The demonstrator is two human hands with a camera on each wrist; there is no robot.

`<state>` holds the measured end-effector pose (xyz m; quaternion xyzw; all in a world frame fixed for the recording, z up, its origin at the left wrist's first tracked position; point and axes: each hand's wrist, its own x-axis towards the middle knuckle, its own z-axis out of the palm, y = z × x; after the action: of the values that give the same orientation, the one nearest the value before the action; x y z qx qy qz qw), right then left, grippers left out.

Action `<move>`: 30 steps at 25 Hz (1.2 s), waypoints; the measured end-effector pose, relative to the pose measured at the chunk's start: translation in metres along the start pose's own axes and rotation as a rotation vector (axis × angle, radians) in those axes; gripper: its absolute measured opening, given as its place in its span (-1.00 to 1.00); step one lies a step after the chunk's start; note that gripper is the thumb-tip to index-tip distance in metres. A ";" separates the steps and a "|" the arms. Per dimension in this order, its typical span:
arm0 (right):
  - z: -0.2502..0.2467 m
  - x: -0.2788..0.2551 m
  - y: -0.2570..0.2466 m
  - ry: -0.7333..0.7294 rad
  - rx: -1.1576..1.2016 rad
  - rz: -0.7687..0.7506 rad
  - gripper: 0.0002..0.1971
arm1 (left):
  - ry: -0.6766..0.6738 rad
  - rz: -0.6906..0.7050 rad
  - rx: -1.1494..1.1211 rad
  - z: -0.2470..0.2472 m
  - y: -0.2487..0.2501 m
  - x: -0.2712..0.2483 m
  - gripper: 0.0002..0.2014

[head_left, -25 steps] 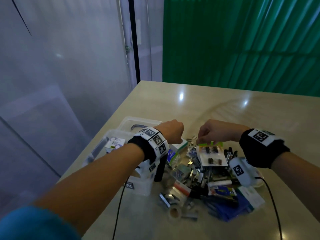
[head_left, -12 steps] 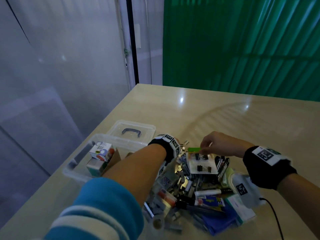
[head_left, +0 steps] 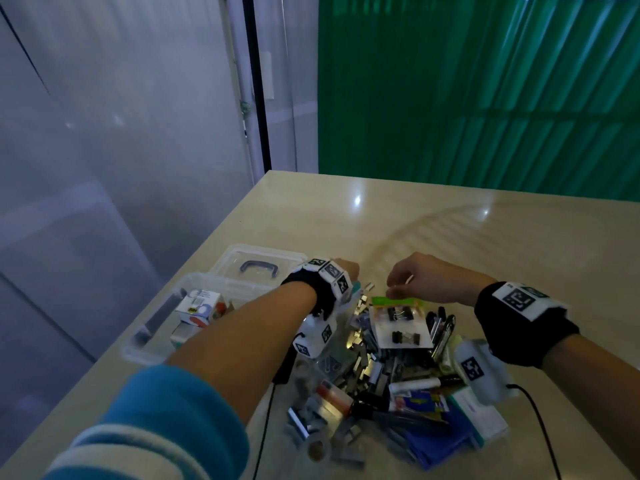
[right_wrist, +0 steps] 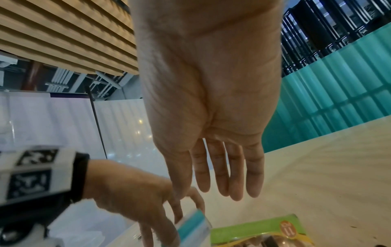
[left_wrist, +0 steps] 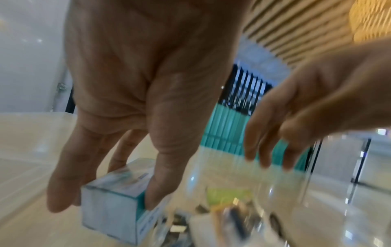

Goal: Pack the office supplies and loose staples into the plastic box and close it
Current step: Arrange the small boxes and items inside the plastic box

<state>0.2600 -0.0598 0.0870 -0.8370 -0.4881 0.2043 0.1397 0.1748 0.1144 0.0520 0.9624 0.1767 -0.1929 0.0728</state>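
The left hand (left_wrist: pixel 135 93) is gripping a small white-and-teal cardboard box (left_wrist: pixel 118 205) between thumb and fingers, at the far left edge of the heap; the print on the box is too blurred to read. The right hand (right_wrist: pixel 207 103) is hanging with its fingers straight and relaxed, holding nothing, just above a clear plastic packet of black binder clips with a green header card (head_left: pixel 398 320). An orange round sticker on that header is carrying digits that cannot be read for sure.

The clear plastic storage box (head_left: pixel 162 327) is standing open on the beige table (head_left: pixel 450 237) to the left of the heap, with a small white carton bearing a barcode and blue and red print (head_left: pixel 199 306) lying inside. Its clear lid with a dark handle (head_left: pixel 258 268) is lying just beyond it.

The heap of office supplies (head_left: pixel 374 375) is lying between the two forearms: loose shiny staple strips, pens, a white tube, a blue folder and a white-and-teal flat pack. The left forearm is covering part of the box and the heap's left side. Black-and-white marker tags are sitting on both black wrist bands, and a black cable is trailing from each.
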 end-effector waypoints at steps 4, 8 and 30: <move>0.007 0.015 -0.015 0.031 0.012 0.031 -0.48 | 0.041 0.076 -0.279 -0.030 -0.025 -0.027 -0.30; 0.014 0.030 -0.037 0.084 0.049 -0.055 -0.14 | -0.060 0.056 -0.707 -0.040 -0.049 -0.055 -0.29; 0.081 0.090 -0.241 -0.245 0.134 -0.382 -0.73 | 0.121 0.075 -0.364 0.037 -0.281 -0.190 -0.83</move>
<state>0.0774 0.1386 0.1019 -0.6871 -0.6363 0.3062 0.1710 -0.1059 0.3081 0.0732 0.9492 0.1765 -0.0965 0.2419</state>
